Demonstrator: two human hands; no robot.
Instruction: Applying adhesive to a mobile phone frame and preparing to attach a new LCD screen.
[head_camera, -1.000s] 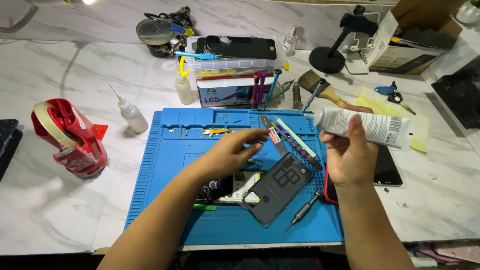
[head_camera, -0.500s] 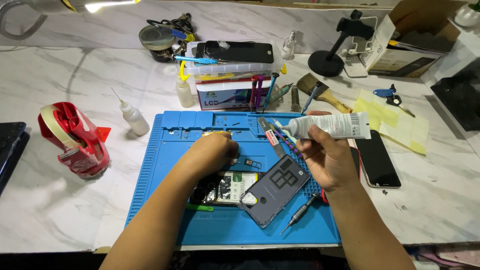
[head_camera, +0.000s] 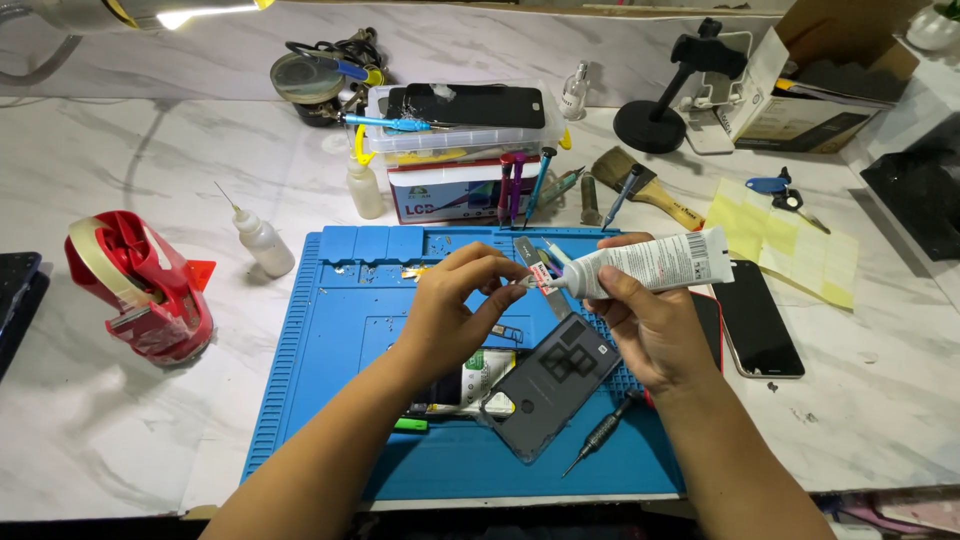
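I have my right hand wrapped around a white glue tube, fingers curled under its body and the thumb across the near side, so the hand is closed on it. The tube lies nearly level, its long axis running left to right across the view, flat crimped end up and to the right, nozzle pointing left. My left hand is narrowed to a pinch, thumb and forefinger meeting at the nozzle tip; whether a cap sits between them I cannot tell. Both hands hang over the blue work mat on the marble counter, the tube above the mat's upper right part.

Below the hands a dark phone back cover lies tilted on the mat, overlapping an opened phone to its left. A small screwdriver rests just beside the cover's lower right edge. A black phone lies face up on the counter right of the mat, a red tape dispenser well off to the left, and a small needle-tip bottle stands near the mat's upper left corner
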